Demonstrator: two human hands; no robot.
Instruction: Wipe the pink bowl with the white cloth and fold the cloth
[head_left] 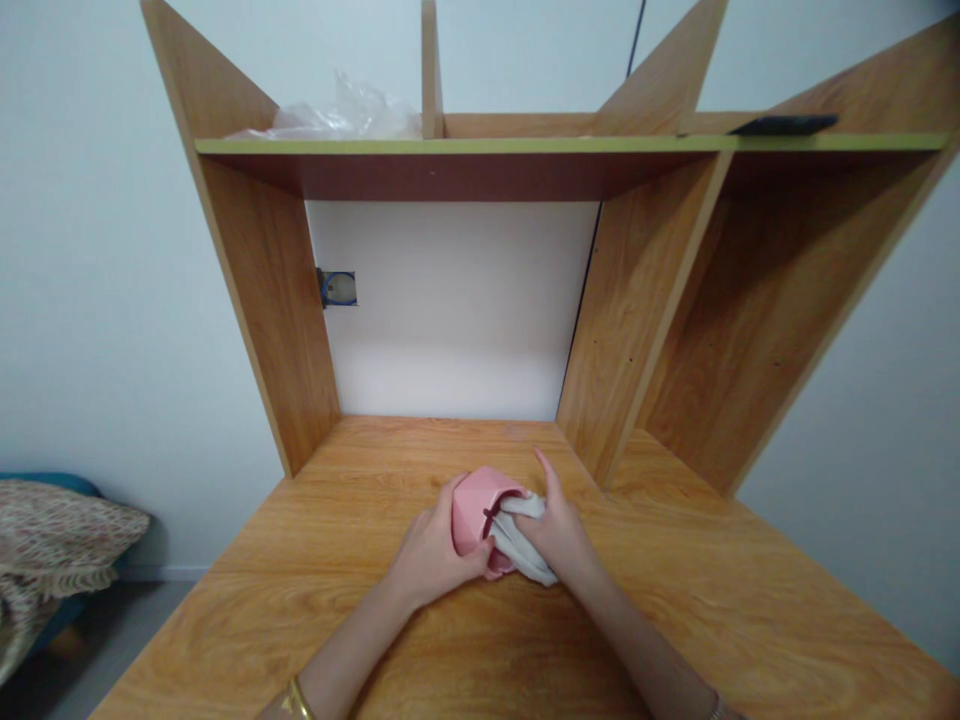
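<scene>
Head view: left hand (431,550) grips pink cup (472,505) with curled fingers, right hand (559,535) fingers pinch white cloth (525,548).

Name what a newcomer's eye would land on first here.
On the desk, the left hand grips a pink cup-like thing while the right hand presses a white cloth against it. Above, clear plastic lies on the upper shelf's left, a dark flat object on its right.
</scene>
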